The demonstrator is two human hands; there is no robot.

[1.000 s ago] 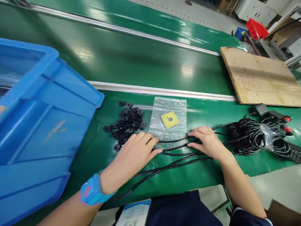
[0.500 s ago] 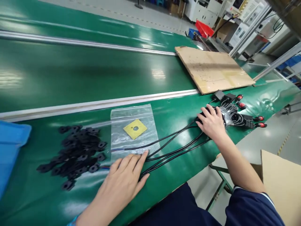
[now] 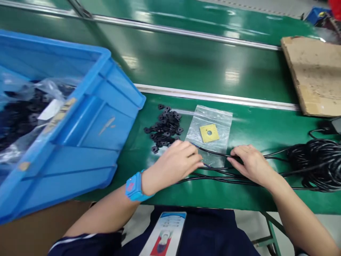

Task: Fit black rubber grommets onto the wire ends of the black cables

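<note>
Your right hand (image 3: 249,161) pinches 1 cable (image 3: 213,152), likely steadying it; your left hand (image 3: 181,160) curls at 9 o'clock, grip hidden, black parts (image 3: 166,127) handily near at 11 o'clock.

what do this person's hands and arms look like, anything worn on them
Both the left hand and right hand are ungloved. A bright blue wristband with a blocky piece and a pinkish marking is on the left wrist; none shows on the right. The left sleeve is dark navy with a white stripe.
</note>
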